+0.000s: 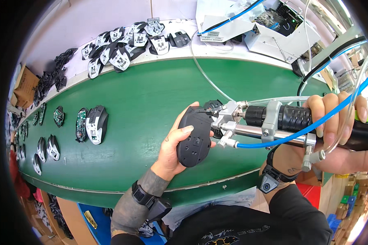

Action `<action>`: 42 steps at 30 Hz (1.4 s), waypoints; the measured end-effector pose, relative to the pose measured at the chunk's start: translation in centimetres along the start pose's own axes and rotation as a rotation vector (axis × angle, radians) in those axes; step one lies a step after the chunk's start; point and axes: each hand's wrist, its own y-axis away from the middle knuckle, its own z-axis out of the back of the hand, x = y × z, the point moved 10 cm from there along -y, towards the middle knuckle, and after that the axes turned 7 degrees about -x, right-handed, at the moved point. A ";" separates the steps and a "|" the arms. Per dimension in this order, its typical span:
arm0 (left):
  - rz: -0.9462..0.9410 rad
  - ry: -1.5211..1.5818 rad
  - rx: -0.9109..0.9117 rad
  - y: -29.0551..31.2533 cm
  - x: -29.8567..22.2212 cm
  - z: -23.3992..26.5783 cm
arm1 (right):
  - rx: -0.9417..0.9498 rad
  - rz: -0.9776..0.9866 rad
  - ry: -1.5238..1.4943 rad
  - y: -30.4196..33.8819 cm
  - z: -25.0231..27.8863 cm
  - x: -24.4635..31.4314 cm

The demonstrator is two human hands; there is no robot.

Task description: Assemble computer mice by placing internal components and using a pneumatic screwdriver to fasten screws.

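My left hand (172, 143) is closed around a black computer mouse (194, 141), its underside turned toward me and its screw holes showing. From the right, my right hand (335, 118) grips a black electric screwdriver (294, 118) fitted with a metal feed nozzle (232, 114), a blue air hose (274, 143) and clear tubing. The nozzle's tip meets the upper right edge of the mouse; whether a screw sits there is hidden. Partly behind the nozzle, another dark mouse part (214, 105) lies on the green work surface (151, 94).
White-and-black mouse shells (120, 57) are heaped on the ledge at the back. An opened mouse with a green circuit board (81, 124) lies beside a white-and-black shell (97, 124) at left. A white metal machine (274, 41) stands back right. A cardboard box (26, 85) is far left.
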 end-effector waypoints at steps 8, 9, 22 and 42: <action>-0.119 -0.110 -0.227 -0.6 -1.5 2.8 | -0.091 0.012 -0.009 0.3 0.3 1.2; -0.123 -0.064 -0.256 -0.7 -1.7 3.3 | -0.064 -0.009 -0.011 0.0 0.4 1.5; -0.103 0.096 -0.016 0.1 -2.1 0.5 | 0.031 -0.081 0.013 0.2 -1.0 0.2; -0.231 -0.063 -0.406 -0.3 -4.4 5.8 | 0.129 -0.036 0.026 1.0 -3.0 1.6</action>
